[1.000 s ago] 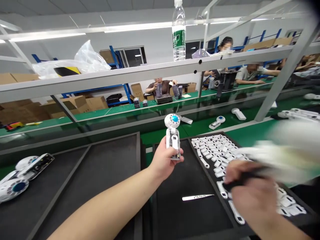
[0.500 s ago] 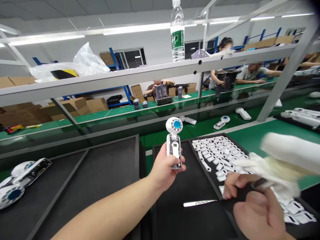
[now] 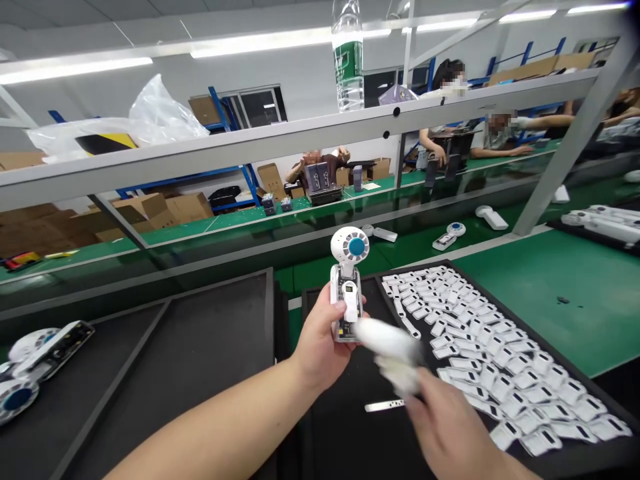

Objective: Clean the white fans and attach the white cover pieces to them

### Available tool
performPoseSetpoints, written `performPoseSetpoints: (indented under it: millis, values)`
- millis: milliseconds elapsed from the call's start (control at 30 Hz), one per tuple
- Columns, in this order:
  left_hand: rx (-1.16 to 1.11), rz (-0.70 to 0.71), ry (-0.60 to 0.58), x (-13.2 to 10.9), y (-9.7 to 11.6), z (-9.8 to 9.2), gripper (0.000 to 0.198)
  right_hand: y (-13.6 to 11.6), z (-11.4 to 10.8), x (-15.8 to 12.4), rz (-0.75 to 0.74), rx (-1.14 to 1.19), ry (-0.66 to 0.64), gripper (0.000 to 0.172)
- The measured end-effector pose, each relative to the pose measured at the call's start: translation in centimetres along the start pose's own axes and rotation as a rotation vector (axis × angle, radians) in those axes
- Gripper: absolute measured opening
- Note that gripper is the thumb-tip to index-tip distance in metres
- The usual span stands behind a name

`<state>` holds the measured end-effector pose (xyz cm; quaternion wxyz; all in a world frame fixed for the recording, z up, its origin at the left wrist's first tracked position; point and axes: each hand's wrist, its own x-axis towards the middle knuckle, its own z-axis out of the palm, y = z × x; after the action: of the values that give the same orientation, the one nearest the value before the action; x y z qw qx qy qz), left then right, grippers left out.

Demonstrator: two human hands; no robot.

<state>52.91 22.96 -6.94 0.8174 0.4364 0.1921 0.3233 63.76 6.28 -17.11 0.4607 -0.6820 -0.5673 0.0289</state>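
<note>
"What did the left hand [image 3: 320,340] have?"

"It gripped a white round-headed device [image 3: 346,280], upright in closed fingers."

"And the right hand [image 3: 445,427]?"

"Blurred, it clutched a white cloth [image 3: 393,353] just beside the device."

"What's in the right hand [image 3: 445,427]?"

"A white blur [image 3: 393,350], too smeared to name. It covers part of the device [image 3: 346,287], and I can't tell if they touch."

"The strip [image 3: 383,405] below the device?"

"Its right end disappears behind the blur and that hand."

"And the bottle [image 3: 349,60] above the device?"

"The top edge cuts off its cap."
</note>
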Motion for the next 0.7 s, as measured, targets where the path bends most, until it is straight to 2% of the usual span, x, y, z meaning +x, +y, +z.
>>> performPoseSetpoints:
  millis: [133,233,333,400,467,567,700]
  values:
    - [0.179,-0.012,0.149,0.9,-0.3,-0.7,0.045,2.1,1.1,-1.1,0.008,-0.113,-0.169,0.039]
    - [0.147,-0.036,0.231,1.6,-0.3,-1.1,0.045,3.8,1.4,-2.2,0.030,-0.210,-0.272,0.033]
    - [0.094,-0.050,0.322,2.3,-0.4,-1.4,0.047,4.0,1.5,-2.2,0.073,-0.339,-0.453,0.021]
    - [0.082,-0.088,0.374,2.8,-0.2,-1.7,0.045,3.4,1.3,-1.5,0.095,-0.388,-0.527,0.012]
    - [0.064,-0.143,0.428,3.5,0.1,-2.1,0.040,2.8,0.8,-0.7,0.133,-0.354,-0.539,0.008]
    - [0.007,-0.227,0.463,4.2,1.1,-2.3,0.034,2.7,-0.3,0.1,0.198,-0.302,-0.512,0.012]
    - [-0.095,-0.277,0.389,3.6,2.4,-1.3,0.031,2.9,-0.5,-0.7,0.202,-0.328,-0.557,0.015]
